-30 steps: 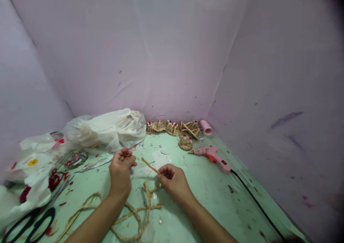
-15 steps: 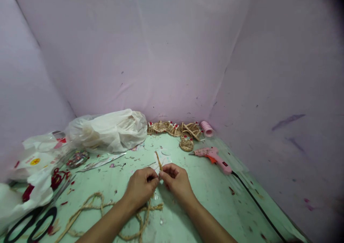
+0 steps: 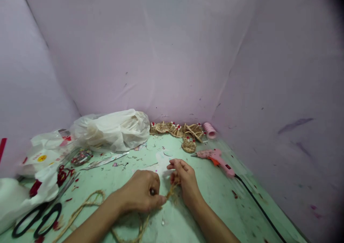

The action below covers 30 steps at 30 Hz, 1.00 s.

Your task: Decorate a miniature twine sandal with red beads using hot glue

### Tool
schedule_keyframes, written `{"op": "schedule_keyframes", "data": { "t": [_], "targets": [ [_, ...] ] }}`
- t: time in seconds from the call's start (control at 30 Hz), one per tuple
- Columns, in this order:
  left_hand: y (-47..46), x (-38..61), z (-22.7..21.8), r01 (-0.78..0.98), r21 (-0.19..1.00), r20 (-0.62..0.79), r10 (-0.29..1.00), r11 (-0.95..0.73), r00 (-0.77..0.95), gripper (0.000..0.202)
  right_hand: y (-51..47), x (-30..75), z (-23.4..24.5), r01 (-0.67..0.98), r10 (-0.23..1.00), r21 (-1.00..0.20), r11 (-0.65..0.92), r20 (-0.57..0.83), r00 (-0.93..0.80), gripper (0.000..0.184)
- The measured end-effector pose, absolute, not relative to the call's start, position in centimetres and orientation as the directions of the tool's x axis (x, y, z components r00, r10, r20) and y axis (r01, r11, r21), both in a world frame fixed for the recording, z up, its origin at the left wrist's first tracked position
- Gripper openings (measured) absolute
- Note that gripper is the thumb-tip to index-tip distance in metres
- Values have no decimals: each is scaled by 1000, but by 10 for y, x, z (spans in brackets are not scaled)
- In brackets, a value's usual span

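My left hand (image 3: 141, 193) is closed, pinching a short frayed piece of straw-coloured cord (image 3: 171, 192) between thumb and finger. Something small and dark shows in the gap of its curled fingers; I cannot make out what. The other end of the cord runs into my right hand (image 3: 185, 178), whose lower fingers curl on it while the upper ones reach forward, slightly bent. Under and left of my left forearm, a longer twisted straw rope (image 3: 91, 202) lies in loops on the green table (image 3: 215, 214), partly hidden by the arm.
At the back stand woven straw pieces with red and white beads (image 3: 189, 142) and a pink thread spool (image 3: 210, 130). A pink glue gun (image 3: 216, 160) lies right, its black cord trailing forward. Left are plastic bags (image 3: 115, 130), black-handled scissors (image 3: 48, 219) and red yarn (image 3: 63, 175).
The upright straw strand between my fingertips has come down and now stretches between both hands. My right hand has opened its upper fingers; my left has turned knuckles-up. The view has shifted slightly.
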<state>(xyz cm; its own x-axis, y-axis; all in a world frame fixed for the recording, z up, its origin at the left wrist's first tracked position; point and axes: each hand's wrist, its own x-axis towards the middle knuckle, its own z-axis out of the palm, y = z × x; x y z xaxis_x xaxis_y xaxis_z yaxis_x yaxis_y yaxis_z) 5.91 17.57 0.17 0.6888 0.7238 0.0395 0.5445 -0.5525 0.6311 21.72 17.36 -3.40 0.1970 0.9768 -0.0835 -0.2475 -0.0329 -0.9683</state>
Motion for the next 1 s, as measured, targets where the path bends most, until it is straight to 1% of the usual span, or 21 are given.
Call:
{"op": "schedule_keyframes", "data": {
  "t": [0.07,0.13,0.27,0.33,0.43,0.5,0.53,0.6,0.67,0.7,0.77,0.87,0.93,1.0],
  "targets": [
    [180,58,19,569,616,55,751,-544,658,27,178,224,-25,-262,966,-965,4,-64,251,44],
    [190,57,32,622,588,84,804,-518,589,33,184,232,-16,-224,951,-973,56,-17,310,43],
    [207,56,40,760,471,115,885,-449,451,25,194,247,-4,-139,927,-988,74,16,375,40],
    [205,57,37,794,449,93,905,-410,414,23,194,254,-1,-95,930,-994,50,12,367,38],
    [186,60,29,771,497,-18,883,-399,469,16,188,265,5,11,954,-1000,-18,-14,300,28],
    [170,65,23,751,496,-54,848,-436,528,12,182,269,10,78,965,-995,-55,-33,259,21],
    [163,67,20,754,464,-46,838,-464,544,13,179,270,12,115,971,-991,-62,-34,239,18],
    [152,72,13,781,354,-6,834,-515,552,13,170,269,14,230,984,-972,-50,-8,178,13],
    [148,74,7,800,278,23,836,-532,548,13,160,263,14,381,996,-924,-15,19,84,10],
    [148,74,3,799,276,31,836,-534,548,14,155,259,12,457,999,-890,2,17,28,9],
    [150,71,-2,785,326,40,837,-527,546,18,146,249,7,592,996,-805,31,-25,-85,7],
    [156,64,-3,768,403,-1,839,-498,544,24,137,235,-1,777,975,-616,126,-68,-212,15],
    [158,61,1,775,418,-47,840,-474,540,26,136,231,-4,846,967,-505,174,-74,-243,18],
    [158,60,7,785,379,-28,842,-490,539,25,138,232,-5,861,968,-480,167,-85,-235,23]
  ]
}}
